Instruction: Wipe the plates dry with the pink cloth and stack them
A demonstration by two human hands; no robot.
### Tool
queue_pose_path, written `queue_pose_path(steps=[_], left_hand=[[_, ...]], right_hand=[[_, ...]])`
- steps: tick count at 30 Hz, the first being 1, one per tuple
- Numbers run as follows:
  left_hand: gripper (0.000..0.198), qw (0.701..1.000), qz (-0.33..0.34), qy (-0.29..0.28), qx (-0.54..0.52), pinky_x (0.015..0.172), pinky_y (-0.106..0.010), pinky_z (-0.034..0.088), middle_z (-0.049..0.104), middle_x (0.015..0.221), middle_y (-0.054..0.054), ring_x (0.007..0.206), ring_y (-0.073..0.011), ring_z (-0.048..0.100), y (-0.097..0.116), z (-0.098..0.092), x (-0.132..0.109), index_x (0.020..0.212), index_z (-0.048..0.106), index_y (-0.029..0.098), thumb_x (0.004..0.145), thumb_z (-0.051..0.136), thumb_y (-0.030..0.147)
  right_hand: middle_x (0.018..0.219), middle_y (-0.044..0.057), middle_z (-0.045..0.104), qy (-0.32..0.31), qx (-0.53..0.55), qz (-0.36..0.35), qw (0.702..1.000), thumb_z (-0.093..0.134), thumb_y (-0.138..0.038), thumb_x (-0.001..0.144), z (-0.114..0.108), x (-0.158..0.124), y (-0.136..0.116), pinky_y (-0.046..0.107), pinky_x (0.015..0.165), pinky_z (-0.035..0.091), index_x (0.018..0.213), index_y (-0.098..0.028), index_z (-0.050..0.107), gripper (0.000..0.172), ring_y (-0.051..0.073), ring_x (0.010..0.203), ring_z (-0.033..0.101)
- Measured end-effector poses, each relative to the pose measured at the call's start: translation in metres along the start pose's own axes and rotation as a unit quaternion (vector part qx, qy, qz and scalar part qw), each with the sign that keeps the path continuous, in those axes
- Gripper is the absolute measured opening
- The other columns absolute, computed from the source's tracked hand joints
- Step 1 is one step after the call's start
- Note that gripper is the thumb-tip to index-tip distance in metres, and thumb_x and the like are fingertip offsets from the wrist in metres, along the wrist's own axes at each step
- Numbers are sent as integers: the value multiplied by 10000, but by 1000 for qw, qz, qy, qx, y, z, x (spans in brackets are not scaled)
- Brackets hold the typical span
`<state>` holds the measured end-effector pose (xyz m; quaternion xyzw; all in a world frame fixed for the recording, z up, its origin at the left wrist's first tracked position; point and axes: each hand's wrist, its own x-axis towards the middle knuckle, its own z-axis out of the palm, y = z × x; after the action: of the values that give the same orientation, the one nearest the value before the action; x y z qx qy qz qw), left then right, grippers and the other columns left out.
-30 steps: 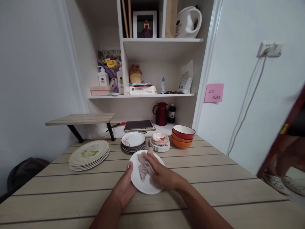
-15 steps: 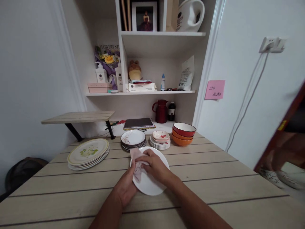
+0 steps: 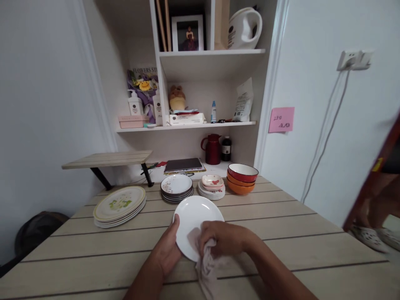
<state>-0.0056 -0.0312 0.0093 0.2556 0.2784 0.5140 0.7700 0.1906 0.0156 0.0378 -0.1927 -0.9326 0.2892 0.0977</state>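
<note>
A plain white plate (image 3: 196, 216) lies on the wooden table (image 3: 281, 233) in front of me. My left hand (image 3: 167, 252) grips its near left rim, thumb on top. My right hand (image 3: 223, 239) is closed on a pinkish cloth (image 3: 209, 271) at the plate's near edge, and the cloth hangs down over the table towards me.
Behind the plate stand a stack of large green-patterned plates (image 3: 120, 205), a stack of dark-rimmed plates (image 3: 176, 187), small pink dishes (image 3: 211, 186) and red and orange bowls (image 3: 242, 178). Shelves with bottles and a red jug (image 3: 213, 149) rise at the back. Someone's feet (image 3: 373, 235) show at far right.
My right hand has pulled the cloth from the plate's far left part down to its near edge, baring most of the plate. My left hand has kept its hold on the rim.
</note>
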Motion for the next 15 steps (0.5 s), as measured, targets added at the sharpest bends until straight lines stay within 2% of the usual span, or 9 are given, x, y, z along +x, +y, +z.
queue_pose_path(steps=[1, 4, 7, 11, 15], left_hand=[[670, 1000, -9, 2, 4, 1046, -414, 371, 677, 1154, -180, 1117, -285, 613, 0, 1, -1, 1368, 447, 88, 877, 469, 545], [636, 999, -30, 27, 21, 992, -410, 424, 704, 1094, -165, 1049, -285, 650, 0, 2, -2, 1312, 513, 100, 861, 502, 548], [580, 999, -1, 39, 21, 991, -408, 424, 706, 1093, -156, 1035, -275, 656, -1, 3, -1, 1293, 530, 108, 878, 497, 512], [601, 1000, 16, 13, 4, 1056, -396, 359, 667, 1185, -157, 1127, -266, 607, -3, 3, 1, 1338, 486, 105, 891, 468, 508], [683, 1000, 15, -7, -4, 1105, -408, 288, 609, 1272, -171, 1221, -280, 535, -3, -1, 1, 1396, 411, 96, 877, 468, 536]], right_hand=[[888, -11, 590, 19, 11, -5, 1000, 662, -78, 649, 7, 9, -5, 228, 734, 421, 940, -301, 738, 374, 152, 841, 562], [957, 3, 558, 174, 4, 32, 984, 625, -114, 719, 24, 37, -14, 258, 788, 420, 1008, -333, 714, 374, 162, 881, 550], [1032, 30, 542, 262, -24, 76, 962, 597, -156, 776, 26, 54, -10, 274, 824, 411, 1054, -313, 697, 334, 176, 930, 537], [1062, 50, 531, 307, -89, 150, 935, 586, -208, 801, 8, 50, 5, 283, 793, 399, 1077, -319, 687, 314, 207, 969, 522], [1034, 69, 552, 285, -123, 222, 924, 559, -191, 787, -9, 20, 21, 285, 707, 380, 1080, -305, 688, 339, 216, 894, 538]])
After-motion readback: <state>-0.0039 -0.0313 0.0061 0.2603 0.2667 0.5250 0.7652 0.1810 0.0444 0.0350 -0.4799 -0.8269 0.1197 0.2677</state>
